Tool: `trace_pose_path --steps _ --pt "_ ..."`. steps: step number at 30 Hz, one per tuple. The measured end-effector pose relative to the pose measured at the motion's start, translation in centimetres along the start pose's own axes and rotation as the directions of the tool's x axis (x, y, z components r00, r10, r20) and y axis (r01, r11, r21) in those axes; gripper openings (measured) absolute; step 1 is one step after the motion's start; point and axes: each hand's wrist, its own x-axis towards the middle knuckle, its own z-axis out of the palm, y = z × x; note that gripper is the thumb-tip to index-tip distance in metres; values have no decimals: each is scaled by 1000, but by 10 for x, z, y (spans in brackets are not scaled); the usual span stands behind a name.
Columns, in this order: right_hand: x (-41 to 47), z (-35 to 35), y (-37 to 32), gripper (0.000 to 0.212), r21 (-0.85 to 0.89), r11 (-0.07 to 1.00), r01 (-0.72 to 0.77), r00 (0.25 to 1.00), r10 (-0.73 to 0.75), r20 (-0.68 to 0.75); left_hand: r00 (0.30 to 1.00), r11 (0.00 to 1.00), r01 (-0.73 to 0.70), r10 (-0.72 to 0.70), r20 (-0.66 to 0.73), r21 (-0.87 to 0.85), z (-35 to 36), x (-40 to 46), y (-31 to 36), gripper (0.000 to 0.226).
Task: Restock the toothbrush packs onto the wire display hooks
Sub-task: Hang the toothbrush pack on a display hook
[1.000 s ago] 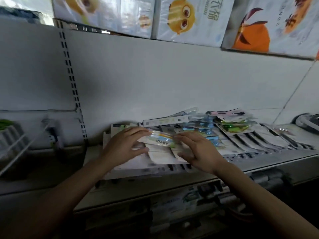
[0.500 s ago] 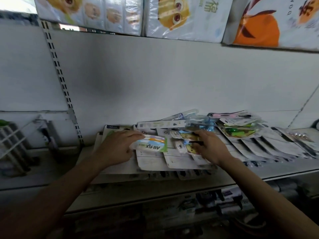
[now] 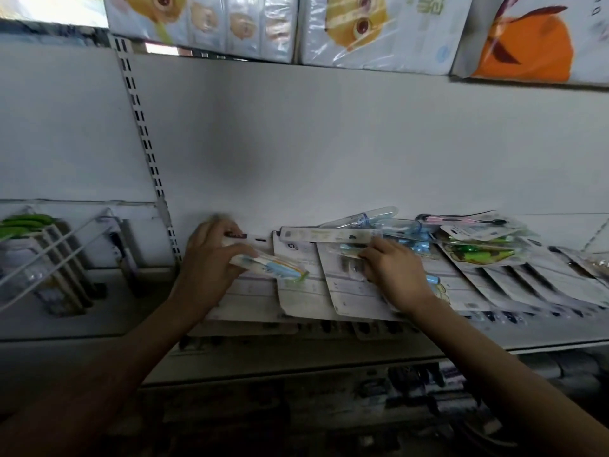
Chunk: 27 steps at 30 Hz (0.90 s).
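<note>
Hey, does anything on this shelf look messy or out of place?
Yes. The toothbrush packs lie fanned and overlapping on the shelf, not hanging; a clear tube pack sits crooked on top.

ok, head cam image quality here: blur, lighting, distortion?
Head view: fingertips of the left hand smear with motion blur; right hand sharper; lower shelf underexposed, near black; soft shadow on the back panel; wide-angle bending of the slotted upright.

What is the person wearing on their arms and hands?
Nothing that shows. The left hand and right hand are bare, with no gloves, rings or watch visible. Both forearms are bare too, with no sleeves reaching into view. The light is dim, so small details could be missed.
</note>
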Motion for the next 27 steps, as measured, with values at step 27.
trace_pose_path --steps 27 --pt "28 9 -21 70 147 980 -134 860 41 509 680 486 697 -682 269 -527 3 -4 36 83"
